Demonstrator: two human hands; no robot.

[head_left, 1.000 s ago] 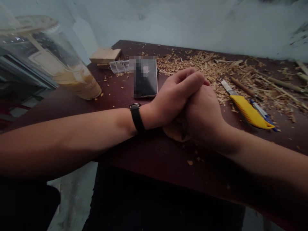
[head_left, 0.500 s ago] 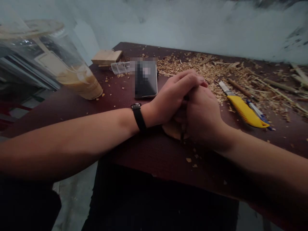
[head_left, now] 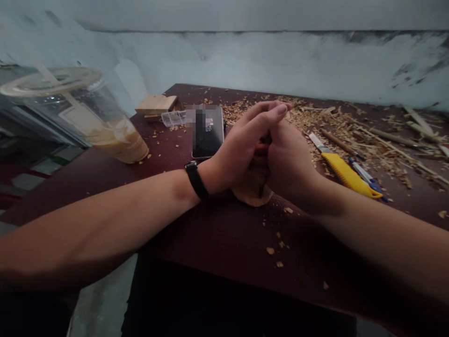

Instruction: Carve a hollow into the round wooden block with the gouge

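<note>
My left hand (head_left: 242, 145), with a black band at the wrist, is closed against my right hand, its thumb lying over the top. My right hand (head_left: 293, 157) is a fist around a thin tool, most of which is hidden inside it. Only the tool's dark shaft (head_left: 261, 191) shows below the fist, meeting a pale rounded piece of wood (head_left: 250, 196) on the table. The left fingers' far side is hidden, so I cannot tell whether they also touch the tool or the wood.
Wood shavings (head_left: 317, 122) cover the back of the dark red table (head_left: 210, 234). To the right lie a yellow-handled cutter knife (head_left: 345, 173), a brown stick-like tool (head_left: 338, 142) and a blue-white pen (head_left: 365, 174). Leftward are a phone (head_left: 208, 140), clear case (head_left: 173, 118), wood blocks (head_left: 156, 105) and drink cup (head_left: 115, 140).
The camera has tilted up, so the table sits lower in view. My hands stay together over the wood, more of which shows, and more chips lie in front of it.
</note>
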